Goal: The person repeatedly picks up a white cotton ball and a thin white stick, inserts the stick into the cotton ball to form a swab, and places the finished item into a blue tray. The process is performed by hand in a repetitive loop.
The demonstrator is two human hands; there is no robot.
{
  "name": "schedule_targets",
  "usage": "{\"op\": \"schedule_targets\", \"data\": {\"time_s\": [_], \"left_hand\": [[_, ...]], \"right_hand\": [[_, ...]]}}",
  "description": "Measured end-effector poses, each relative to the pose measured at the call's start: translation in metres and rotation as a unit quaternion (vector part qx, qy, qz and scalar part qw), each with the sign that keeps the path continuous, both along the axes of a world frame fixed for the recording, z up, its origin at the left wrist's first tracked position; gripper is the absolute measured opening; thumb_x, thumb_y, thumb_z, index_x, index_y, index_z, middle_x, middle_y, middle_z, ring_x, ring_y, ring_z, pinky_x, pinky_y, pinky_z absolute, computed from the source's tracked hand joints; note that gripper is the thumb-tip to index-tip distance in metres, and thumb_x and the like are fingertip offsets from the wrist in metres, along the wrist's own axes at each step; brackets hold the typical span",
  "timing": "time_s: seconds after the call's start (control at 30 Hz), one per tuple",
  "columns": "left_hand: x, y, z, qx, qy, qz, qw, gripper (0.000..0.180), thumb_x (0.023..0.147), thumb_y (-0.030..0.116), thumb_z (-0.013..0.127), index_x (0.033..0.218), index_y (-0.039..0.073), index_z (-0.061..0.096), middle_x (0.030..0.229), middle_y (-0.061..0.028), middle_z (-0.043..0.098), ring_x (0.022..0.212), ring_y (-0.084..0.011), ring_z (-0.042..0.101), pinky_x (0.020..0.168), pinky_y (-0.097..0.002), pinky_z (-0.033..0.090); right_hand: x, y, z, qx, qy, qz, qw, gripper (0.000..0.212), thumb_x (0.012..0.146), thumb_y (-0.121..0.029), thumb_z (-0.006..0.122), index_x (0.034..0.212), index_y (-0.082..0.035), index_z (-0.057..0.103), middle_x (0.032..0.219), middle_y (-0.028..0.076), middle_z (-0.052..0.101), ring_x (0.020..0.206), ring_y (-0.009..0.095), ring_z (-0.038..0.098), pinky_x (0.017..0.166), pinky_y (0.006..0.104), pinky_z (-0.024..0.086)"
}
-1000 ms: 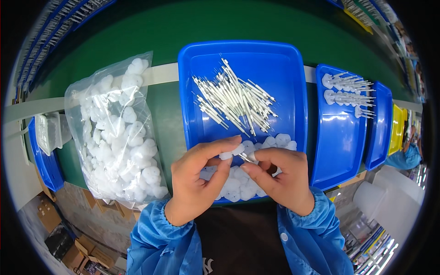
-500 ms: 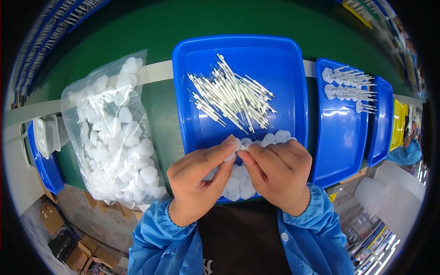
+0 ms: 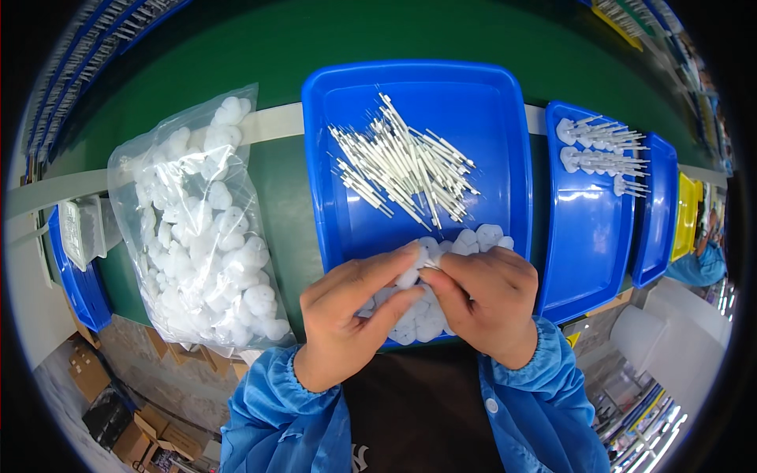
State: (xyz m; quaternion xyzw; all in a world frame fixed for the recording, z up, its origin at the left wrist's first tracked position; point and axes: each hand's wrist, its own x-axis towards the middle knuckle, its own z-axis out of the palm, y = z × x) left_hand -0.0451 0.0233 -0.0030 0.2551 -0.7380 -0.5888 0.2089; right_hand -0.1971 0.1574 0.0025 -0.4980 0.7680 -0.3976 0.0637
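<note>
Green bench top (image 3: 236,47) stretches wide under everything. On it, over to the person's left, a clear plastic bag (image 3: 197,221) bulges with white foam tips. Dead centre sits the big blue tray (image 3: 426,87), a heap of white sticks (image 3: 406,169) across its middle and loose white tips (image 3: 477,239) at its near edge. Right of it, a second blue tray (image 3: 587,236) carries rows of finished swabs (image 3: 595,146). Left hand (image 3: 351,315) and right hand (image 3: 485,303) meet over the near rim, fingertips pinching one small white tip (image 3: 415,272) between them.

We pinched a white cap (image 3: 412,276) between both hands (image 3: 426,303) over the blue tray (image 3: 489,102) of white sticks (image 3: 406,169).
</note>
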Motion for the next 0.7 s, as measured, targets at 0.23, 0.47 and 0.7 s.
{"op": "schedule_targets", "data": {"time_s": [0.23, 0.47, 0.7], "left_hand": [[-0.002, -0.007, 0.003, 0.021, 0.023, -0.040, 0.999, 0.057, 0.083, -0.001, 0.094, 0.136, -0.002, 0.072, 0.130, -0.0183, 0.075, 0.117, -0.0275, 0.076, 0.097, -0.0368, 0.064], [-0.008, -0.008, 0.003, -0.153, 0.068, -0.065, 0.984, 0.055, 0.077, 0.001, 0.096, 0.129, 0.002, 0.078, 0.128, -0.0167, 0.076, 0.110, -0.0319, 0.077, 0.093, -0.0390, 0.063], [-0.006, -0.010, 0.005, -0.159, 0.058, -0.083, 0.982, 0.050, 0.079, 0.003, 0.096, 0.126, 0.001, 0.079, 0.127, -0.0173, 0.078, 0.110, -0.0328, 0.078, 0.093, -0.0388, 0.063]], "right_hand": [[-0.015, 0.011, 0.003, -0.043, -0.175, 0.016, 0.984, 0.037, 0.083, -0.008, 0.092, 0.116, -0.003, 0.078, 0.090, 0.009, 0.079, 0.079, 0.024, 0.073, 0.078, 0.0359, 0.054], [-0.013, 0.009, 0.006, -0.024, -0.317, 0.025, 0.948, 0.034, 0.088, -0.006, 0.089, 0.119, -0.001, 0.075, 0.087, 0.006, 0.079, 0.081, 0.015, 0.076, 0.074, 0.0292, 0.057], [-0.017, 0.005, 0.016, 0.020, -0.451, 0.006, 0.892, 0.020, 0.094, 0.000, 0.083, 0.112, -0.001, 0.074, 0.088, 0.004, 0.080, 0.083, 0.009, 0.076, 0.074, 0.0255, 0.057]]}}
